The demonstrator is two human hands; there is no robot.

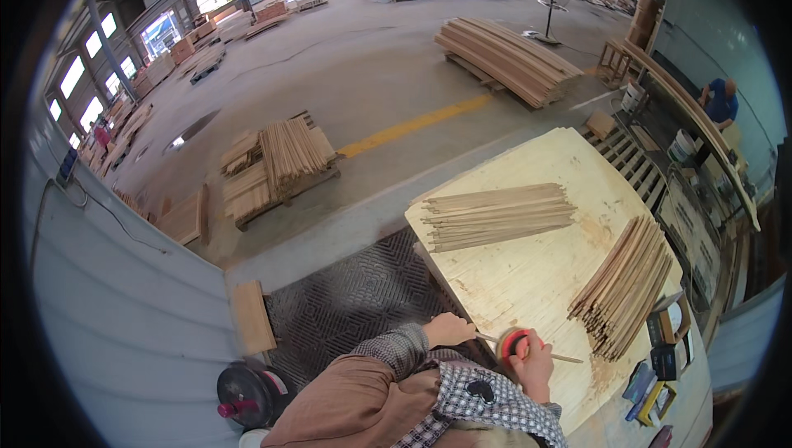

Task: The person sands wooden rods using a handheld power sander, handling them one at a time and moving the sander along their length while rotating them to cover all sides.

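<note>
A thin wooden stick (pixel 568 358) lies across the near edge of the pale plywood tabletop (pixel 503 283). My left hand (pixel 450 330) is closed around its left end, just off the table edge. My right hand (pixel 536 363) grips a round red-and-black tool (pixel 513 342) that sits over the middle of the stick; its exact kind is not clear. Beyond my hands, a bundle of similar sticks (pixel 499 215) is spread on the tabletop. A second, darker bundle of sticks (pixel 624 287) lies to the right.
Small boxes (pixel 664 337) and a yellow-and-blue pack (pixel 656 403) are at the table's right edge. A black rubber mat (pixel 355 299) covers the floor at left, near a lidded dark bucket (pixel 252 394). Pallets of wood (pixel 276 159) stand farther off. Another person (pixel 720 104) works at far right.
</note>
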